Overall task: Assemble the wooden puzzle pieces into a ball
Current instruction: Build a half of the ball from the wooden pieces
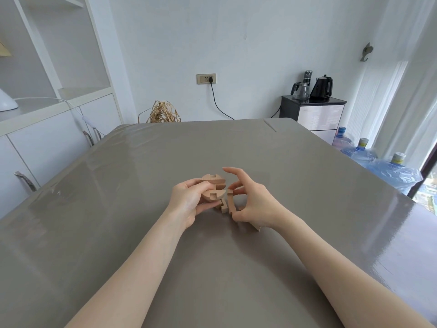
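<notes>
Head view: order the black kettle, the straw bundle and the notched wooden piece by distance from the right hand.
1. Notched wooden piece, pinched in the right hand.
2. Straw bundle, beyond the table's far edge.
3. Black kettle, on the far-right cabinet.

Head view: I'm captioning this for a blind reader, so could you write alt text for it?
A person's left hand grips a partly built wooden ball of notched rounded pieces just above a grey table, while the right hand pinches a notched wooden piece upright beside it. Behind the table stand white cabinets, kettles and water bottles.
</notes>
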The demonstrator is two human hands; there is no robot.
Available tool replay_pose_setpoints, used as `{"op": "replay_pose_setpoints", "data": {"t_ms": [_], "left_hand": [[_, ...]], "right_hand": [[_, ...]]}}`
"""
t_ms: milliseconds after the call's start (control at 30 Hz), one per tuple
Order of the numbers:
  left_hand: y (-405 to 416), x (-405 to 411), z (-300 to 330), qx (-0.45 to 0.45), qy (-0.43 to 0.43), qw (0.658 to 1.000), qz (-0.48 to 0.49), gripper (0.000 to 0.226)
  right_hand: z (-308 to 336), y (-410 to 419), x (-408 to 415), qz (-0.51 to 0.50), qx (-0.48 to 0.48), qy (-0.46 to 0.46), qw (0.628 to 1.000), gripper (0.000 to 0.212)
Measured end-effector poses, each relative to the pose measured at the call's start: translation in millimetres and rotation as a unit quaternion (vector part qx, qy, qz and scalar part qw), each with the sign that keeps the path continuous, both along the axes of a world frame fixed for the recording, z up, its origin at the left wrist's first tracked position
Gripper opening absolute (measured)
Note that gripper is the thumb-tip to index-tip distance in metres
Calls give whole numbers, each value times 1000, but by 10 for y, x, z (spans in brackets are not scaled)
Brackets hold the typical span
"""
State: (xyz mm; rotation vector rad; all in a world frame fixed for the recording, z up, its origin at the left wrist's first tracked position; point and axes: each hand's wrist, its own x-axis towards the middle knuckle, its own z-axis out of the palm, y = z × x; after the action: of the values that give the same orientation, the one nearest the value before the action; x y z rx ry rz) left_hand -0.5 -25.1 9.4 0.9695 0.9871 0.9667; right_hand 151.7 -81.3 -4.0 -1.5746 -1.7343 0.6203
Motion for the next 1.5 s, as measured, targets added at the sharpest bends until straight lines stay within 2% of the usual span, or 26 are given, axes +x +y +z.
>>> {"op": "replay_pose_setpoints", "data": {"t_ms": [500, 767, 900, 1333, 1500], "left_hand": [[-33, 31, -25, -4, 10, 1000, -17, 24], [-21, 19, -20, 0, -2, 1000, -6, 19], [-5, 10, -29, -4, -1, 1000, 4, 18], [-2, 3, -55, -3, 16, 1000, 16, 19], [-6, 12, -64, 3, 27, 1000, 10, 20]], "right_hand": [[7, 14, -29, -3, 51, 97, 994, 88], [15, 2, -4, -17, 62, 73, 995, 81], [13, 12, 18, -34, 60, 91, 993, 74], [86, -31, -17, -21, 101, 93, 990, 78], [84, -29, -20, -26, 106, 106, 988, 67]]}}
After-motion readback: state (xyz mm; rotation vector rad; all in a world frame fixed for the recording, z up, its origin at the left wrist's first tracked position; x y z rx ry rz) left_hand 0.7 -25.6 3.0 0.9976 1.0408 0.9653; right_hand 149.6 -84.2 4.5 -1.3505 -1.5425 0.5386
